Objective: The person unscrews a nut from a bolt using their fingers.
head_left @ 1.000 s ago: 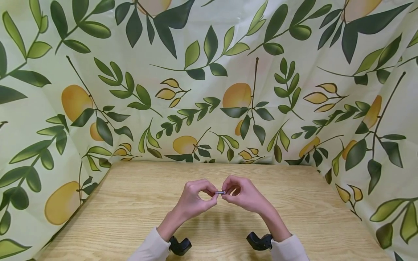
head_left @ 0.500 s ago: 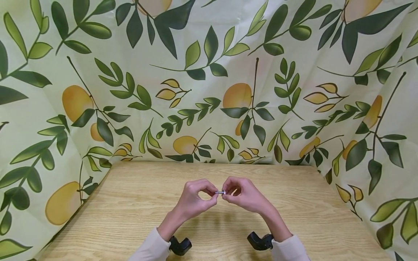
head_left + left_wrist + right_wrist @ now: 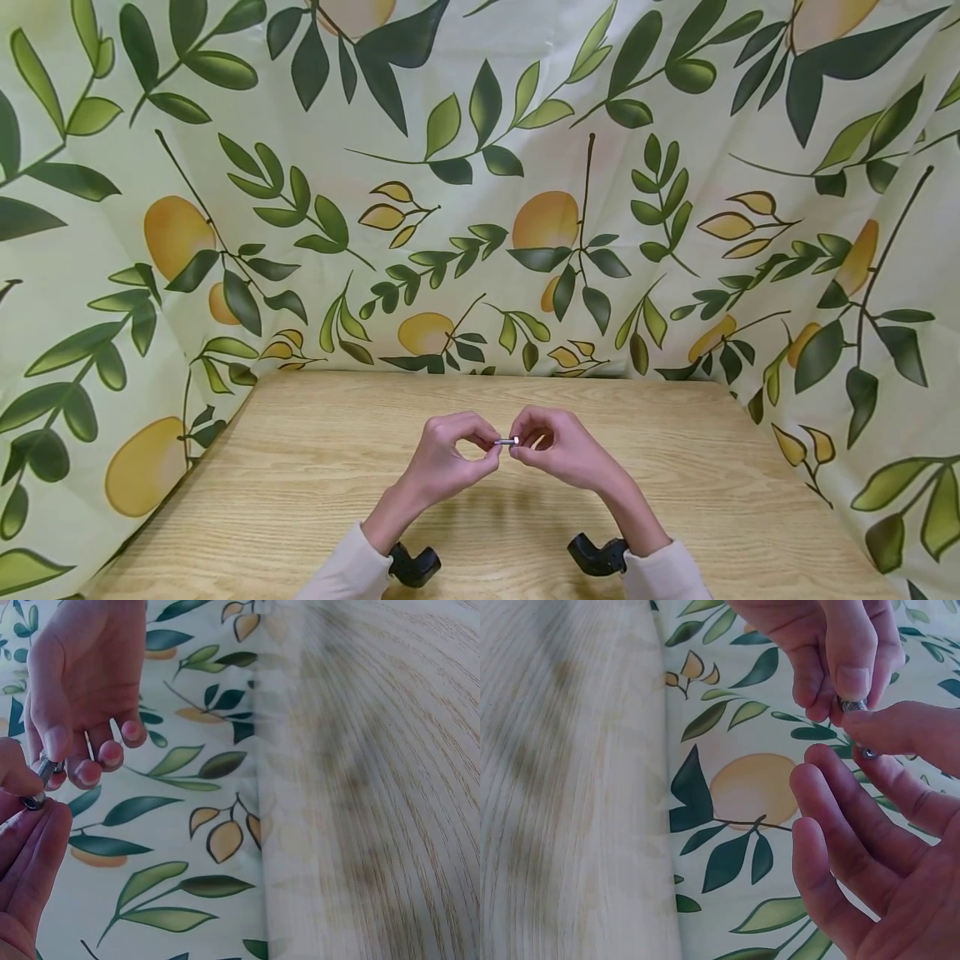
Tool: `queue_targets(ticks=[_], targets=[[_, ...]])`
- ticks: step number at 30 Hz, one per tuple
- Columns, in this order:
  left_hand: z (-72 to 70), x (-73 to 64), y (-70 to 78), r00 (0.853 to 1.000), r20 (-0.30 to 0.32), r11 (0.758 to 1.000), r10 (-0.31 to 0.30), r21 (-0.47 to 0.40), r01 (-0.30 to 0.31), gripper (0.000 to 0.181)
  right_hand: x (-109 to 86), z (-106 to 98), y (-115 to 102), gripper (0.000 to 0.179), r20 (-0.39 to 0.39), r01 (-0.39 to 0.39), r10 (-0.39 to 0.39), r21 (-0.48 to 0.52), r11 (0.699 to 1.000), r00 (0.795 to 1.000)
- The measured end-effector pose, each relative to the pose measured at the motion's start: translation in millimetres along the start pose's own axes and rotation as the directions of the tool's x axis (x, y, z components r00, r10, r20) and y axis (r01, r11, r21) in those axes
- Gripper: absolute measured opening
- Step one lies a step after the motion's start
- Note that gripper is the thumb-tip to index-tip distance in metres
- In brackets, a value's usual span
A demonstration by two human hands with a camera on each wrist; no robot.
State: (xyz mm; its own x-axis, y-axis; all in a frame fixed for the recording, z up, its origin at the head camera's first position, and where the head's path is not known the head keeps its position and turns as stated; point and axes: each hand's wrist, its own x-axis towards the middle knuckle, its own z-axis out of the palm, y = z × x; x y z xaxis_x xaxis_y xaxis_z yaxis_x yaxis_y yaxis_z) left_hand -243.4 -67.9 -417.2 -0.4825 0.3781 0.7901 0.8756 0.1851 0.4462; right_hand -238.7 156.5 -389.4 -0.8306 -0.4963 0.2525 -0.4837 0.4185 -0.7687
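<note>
small silver-grey metal bolt (image 3: 46, 773): looks shiny, ridged along shank | pale-brown wooden tabletop (image 3: 300, 467): shows grain, low sheen | cream leaf-and-fruit-printed backdrop sheet (image 3: 480, 196): smooth, faintly glossy | black bent plastic-looking wrist mounts (image 3: 600, 557): smooth | off-white cloth sleeves (image 3: 352, 562): matt

Head cam bright w/ soft shadows on table (image 3: 315, 467); wrist cams dimmer.

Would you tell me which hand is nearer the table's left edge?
The left hand; it pinches one end of the bolt, right of that edge. The right hand, at the bolt's other end, is farther right.
</note>
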Motion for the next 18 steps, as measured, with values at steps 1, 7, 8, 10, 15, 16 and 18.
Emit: queue_targets(ticks=[1, 7, 8, 10, 15, 16, 18], targets=[[0.2, 0.0, 0.0, 1.0, 0.0, 1.0, 0.001, 0.0, -0.001, 0.007, -0.1, 0.0, 0.1, 0.01, 0.001, 0.0, 0.0, 0.005, 1.0, 1.0], [-1.0, -0.9, -1.6, 1.0, 0.003, 1.0, 0.02, -0.002, -0.02, 0.006, 0.0, -0.6, 0.2, 0.015, 0.016, -0.039, 0.039, -0.009, 0.999, 0.999], [-1.2, -1.2, -1.6, 1.0, 0.002, 1.0, 0.023, 0.0, -0.023, 0.006, 0.0, -0.5, 0.2, 0.014, 0.017, -0.04, 0.041, -0.012, 0.999, 0.999], [-1.4, -1.1, -1.0, 1.0, 0.001, 1.0, 0.018, -0.002, -0.018, 0.006, 0.0, -0.3, -0.2, 0.009, 0.016, -0.04, 0.04, -0.014, 0.999, 0.999], [-1.0, -0.4, 0.9, 1.0, 0.002, 1.0, -0.012, -0.019, 0.012, 0.005, 0.0, -0.4, -1.0, 0.008, 0.007, -0.007, 0.007, 0.001, 1.0, 1.0], [-0.9, -0.1, 1.1, 1.0, 0.0, 1.0, -0.009, -0.018, 0.009, 0.006, 0.0, -0.5, -0.9, 0.011, 0.006, -0.006, 0.006, 0.006, 1.0, 1.0], [-0.9, 0.7, 1.2, 1.0, -0.002, 1.0, 0.006, -0.01, -0.006, 0.002, 0.0, -0.7, -0.6, 0.015, 0.005, -0.011, 0.011, 0.01, 1.0, 1.0]])
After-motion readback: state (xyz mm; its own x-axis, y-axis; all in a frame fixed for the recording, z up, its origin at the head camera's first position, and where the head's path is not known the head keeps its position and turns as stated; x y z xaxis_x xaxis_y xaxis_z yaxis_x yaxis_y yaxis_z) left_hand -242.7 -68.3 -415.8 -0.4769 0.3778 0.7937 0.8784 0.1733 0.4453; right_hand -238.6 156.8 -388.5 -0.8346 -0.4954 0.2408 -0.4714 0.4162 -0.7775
